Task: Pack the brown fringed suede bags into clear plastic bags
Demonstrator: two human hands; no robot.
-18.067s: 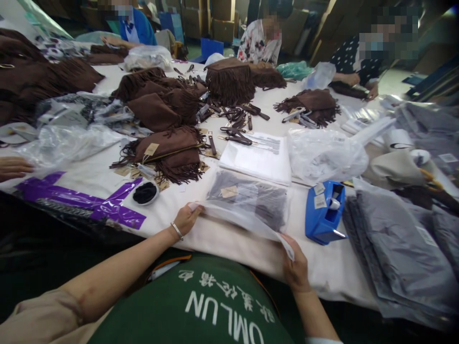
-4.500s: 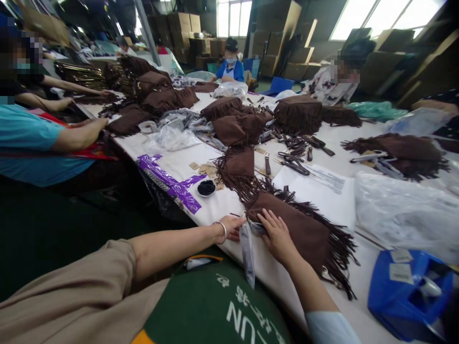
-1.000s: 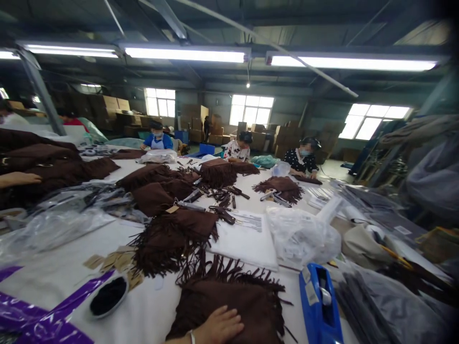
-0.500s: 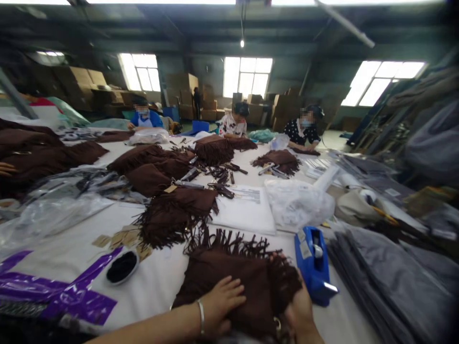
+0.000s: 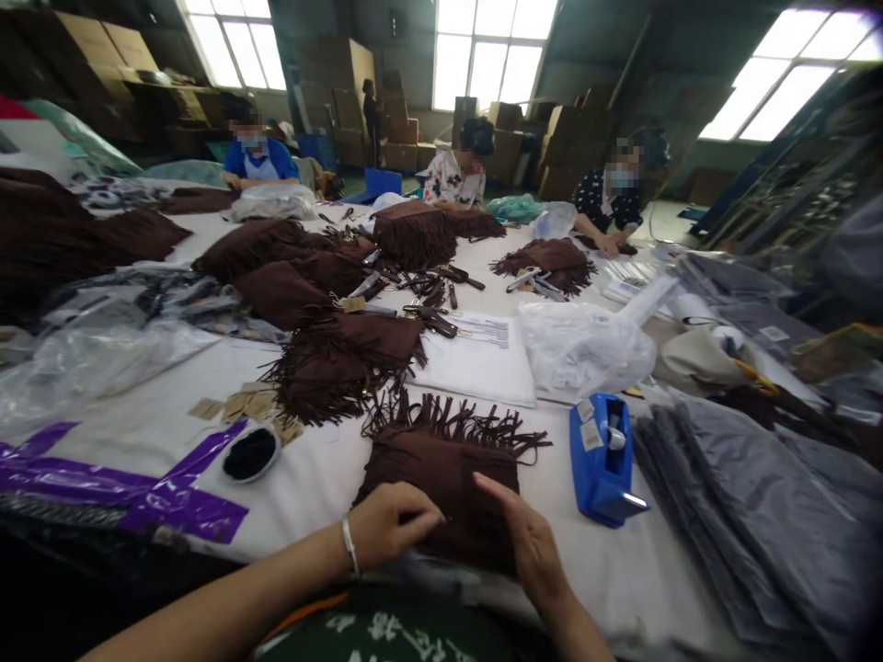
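A dark brown fringed bag of soft cloth lies folded flat at the table's near edge, its fringe spread on the far side. Over its near left part is my left hand, wearing a silver bangle, its fingers curled together; whatever they pinch, if anything, is hidden. My right hand lies along the bag's right side, open, with straight fingers pointing away from me over the cloth. More brown fringed pieces lie just beyond, with paper tags beside them.
To the right stands a blue tape dispenser, with grey plastic bags past it. A small dish with black material and purple tape are at the left. Clear plastic and dark straps lie farther back. Several co-workers sit across the table.
The fringe at the bag's right side has been folded inward. My right hand has let go of that edge and moved left; my left hand's flat fingers have curled. The view has tipped down.
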